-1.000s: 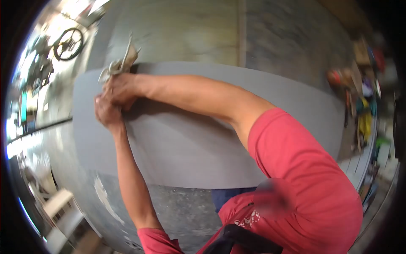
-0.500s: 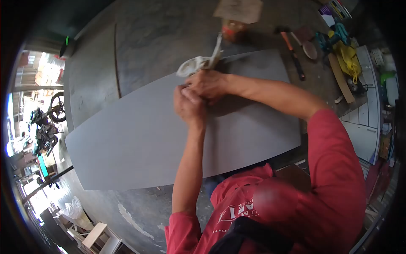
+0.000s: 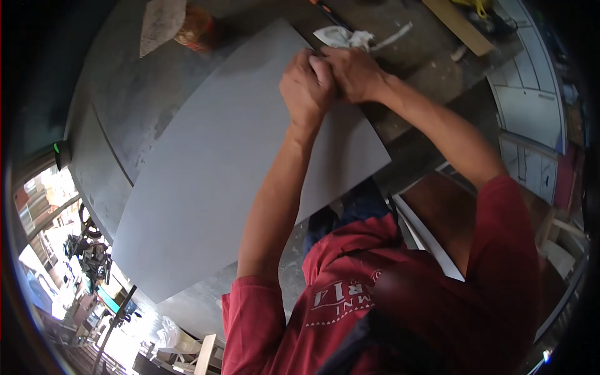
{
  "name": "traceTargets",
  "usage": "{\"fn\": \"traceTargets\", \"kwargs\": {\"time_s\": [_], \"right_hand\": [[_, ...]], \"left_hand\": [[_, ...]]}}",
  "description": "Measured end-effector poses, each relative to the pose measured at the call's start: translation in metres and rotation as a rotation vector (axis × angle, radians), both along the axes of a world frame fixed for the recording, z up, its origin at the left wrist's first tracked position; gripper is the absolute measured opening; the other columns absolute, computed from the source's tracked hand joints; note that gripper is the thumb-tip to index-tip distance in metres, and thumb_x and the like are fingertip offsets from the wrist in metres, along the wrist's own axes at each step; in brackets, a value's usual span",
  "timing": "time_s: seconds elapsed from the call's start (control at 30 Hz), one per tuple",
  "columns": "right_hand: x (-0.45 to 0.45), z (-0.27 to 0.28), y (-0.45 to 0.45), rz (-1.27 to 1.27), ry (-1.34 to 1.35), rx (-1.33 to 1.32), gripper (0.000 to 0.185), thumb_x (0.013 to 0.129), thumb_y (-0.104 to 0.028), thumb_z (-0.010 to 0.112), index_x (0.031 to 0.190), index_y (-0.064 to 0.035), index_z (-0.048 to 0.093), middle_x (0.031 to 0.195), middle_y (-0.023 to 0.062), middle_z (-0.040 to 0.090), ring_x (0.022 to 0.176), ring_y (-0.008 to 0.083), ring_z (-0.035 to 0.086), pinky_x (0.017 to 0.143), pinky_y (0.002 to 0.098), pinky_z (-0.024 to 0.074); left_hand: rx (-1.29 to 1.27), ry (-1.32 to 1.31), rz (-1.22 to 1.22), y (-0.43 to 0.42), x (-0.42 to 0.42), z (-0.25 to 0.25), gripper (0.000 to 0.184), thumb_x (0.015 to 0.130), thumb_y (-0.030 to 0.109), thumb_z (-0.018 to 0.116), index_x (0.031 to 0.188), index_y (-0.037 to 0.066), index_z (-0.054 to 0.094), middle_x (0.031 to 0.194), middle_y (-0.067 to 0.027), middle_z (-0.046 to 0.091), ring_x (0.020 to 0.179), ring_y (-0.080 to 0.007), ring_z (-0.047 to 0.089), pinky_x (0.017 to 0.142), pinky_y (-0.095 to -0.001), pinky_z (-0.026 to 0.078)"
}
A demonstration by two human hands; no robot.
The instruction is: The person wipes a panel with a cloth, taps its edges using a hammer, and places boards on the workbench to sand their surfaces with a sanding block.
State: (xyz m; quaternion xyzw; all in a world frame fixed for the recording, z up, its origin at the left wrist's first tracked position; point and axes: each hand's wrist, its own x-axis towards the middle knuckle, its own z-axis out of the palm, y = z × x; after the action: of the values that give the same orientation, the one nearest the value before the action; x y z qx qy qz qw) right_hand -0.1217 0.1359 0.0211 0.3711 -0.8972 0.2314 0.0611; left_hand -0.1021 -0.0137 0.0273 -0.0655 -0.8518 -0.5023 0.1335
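Presses left hand [image 3: 306, 87] against right hand [image 3: 355, 72]. Grips a white cloth [image 3: 347, 39] with the right, by the look of it, despite hidden fingertips; cannot tell about any grip by the left. Leaves the cloth sticking out past the short edge of a grey sheet [image 3: 206, 169], flat on a dark tabletop [image 3: 140, 106]. Seems mid-work, judging by cloth in hand at one end of the sheet; with an even grey throughout, cannot measure what is done or left. Stretches lengthwise from lower left to upper right in the head view, with one short end under the hands; lacks any visible front, so points nowhere beyond that axis. Farther out, includes a blurred reddish container [image 3: 199, 31] near the far corner.
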Motion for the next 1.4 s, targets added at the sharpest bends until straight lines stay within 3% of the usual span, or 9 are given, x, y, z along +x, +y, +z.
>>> {"fn": "traceTargets", "kwargs": {"time_s": [0.37,0.47,0.63,0.73,0.97,1.13,1.3,1.37,1.4], "right_hand": [[0.344,0.034,0.016,-0.397,-0.623,0.251,0.039,0.070,-0.020,0.079,0.100,-0.0006,0.065,0.099,0.0214,0.069,0.093,0.0424,0.067,0.078,0.0485,0.0548],[0.346,0.084,-0.022,-0.624,-0.644,-0.007,0.047,0.078,-0.031,0.081,0.110,-0.0006,0.066,0.101,0.0234,0.070,0.097,0.0434,0.068,0.083,0.0487,0.0551],[0.262,0.124,-0.050,-0.714,-0.378,0.045,0.061,0.081,-0.035,0.079,0.128,-0.0003,0.061,0.110,0.0297,0.069,0.103,0.0451,0.067,0.088,0.0474,0.0543],[0.207,0.065,-0.047,-0.696,-0.159,0.192,0.055,0.085,-0.038,0.075,0.126,-0.0043,0.061,0.106,0.0269,0.071,0.100,0.0449,0.067,0.083,0.0502,0.0545],[0.263,0.034,-0.196,-0.632,-0.256,0.065,0.042,0.086,-0.038,0.074,0.103,-0.0021,0.062,0.090,0.0231,0.071,0.083,0.0427,0.071,0.070,0.0533,0.0552],[0.333,0.024,-0.351,-0.267,-0.235,0.073,0.024,0.080,-0.011,0.061,0.102,-0.0001,0.059,0.089,0.0235,0.068,0.080,0.0405,0.070,0.071,0.0526,0.0556],[0.253,0.034,-0.269,-0.514,-0.272,0.141,0.046,0.084,-0.038,0.074,0.111,-0.0030,0.059,0.095,0.0205,0.071,0.088,0.0388,0.071,0.078,0.0528,0.0568],[0.193,0.034,-0.206,-0.657,-0.205,0.255,0.035,0.087,-0.026,0.068,0.112,-0.0037,0.059,0.097,0.0202,0.071,0.090,0.0401,0.072,0.080,0.0519,0.0568],[0.163,0.034,-0.181,-0.751,-0.175,0.289,0.032,0.087,-0.021,0.065,0.114,-0.0038,0.060,0.102,0.0209,0.072,0.094,0.0408,0.072,0.083,0.0508,0.0568]], "left_hand": [[0.065,-0.582,-0.482,0.000,0.283,0.006,0.023,0.096,0.024,0.059,0.097,0.002,0.066,0.088,-0.0242,0.071,0.081,-0.0430,0.070,0.081,-0.0459,0.056],[0.414,-0.520,-0.347,-0.064,0.307,-0.005,0.029,0.093,0.024,0.068,0.114,0.004,0.067,0.091,-0.0173,0.074,0.084,-0.0357,0.073,0.082,-0.0424,0.056],[-0.153,0.062,0.023,-0.208,0.296,-0.009,0.046,0.083,0.011,0.071,0.126,0.000,0.059,0.129,-0.0217,0.062,0.122,-0.0431,0.057,0.105,-0.0490,0.045],[-0.473,-0.101,0.252,-0.303,0.329,-0.032,0.060,0.089,0.025,0.068,0.143,0.005,0.053,0.157,-0.0214,0.041,0.149,-0.0402,0.031,0.122,-0.0565,0.018],[-0.509,-0.331,0.753,-0.411,0.408,-0.045,0.064,0.097,0.042,0.064,0.151,0.014,0.048,0.165,-0.0138,0.032,0.154,-0.0361,0.022,0.123,-0.0557,0.013],[-0.519,-0.316,0.770,-0.419,0.406,-0.057,0.065,0.095,0.046,0.065,0.151,0.016,0.048,0.166,-0.0129,0.028,0.154,-0.0360,0.020,0.123,-0.0565,0.011],[-0.585,-0.314,1.109,-0.465,0.417,-0.078,0.086,0.090,0.040,0.074,0.157,0.006,0.031,0.159,-0.0238,0.034,0.149,-0.0381,0.028,0.122,-0.0562,0.017],[-0.618,-0.264,1.370,-0.476,0.420,-0.073,0.095,0.089,0.035,0.078,0.159,0.002,0.024,0.155,-0.0277,0.038,0.145,-0.0385,0.037,0.121,-0.0549,0.025],[-0.004,-0.211,1.446,-0.478,0.420,-0.051,0.096,0.090,0.029,0.077,0.159,-0.002,0.017,0.151,-0.0286,0.041,0.136,-0.0367,0.045,0.116,-0.0503,0.035]]}}
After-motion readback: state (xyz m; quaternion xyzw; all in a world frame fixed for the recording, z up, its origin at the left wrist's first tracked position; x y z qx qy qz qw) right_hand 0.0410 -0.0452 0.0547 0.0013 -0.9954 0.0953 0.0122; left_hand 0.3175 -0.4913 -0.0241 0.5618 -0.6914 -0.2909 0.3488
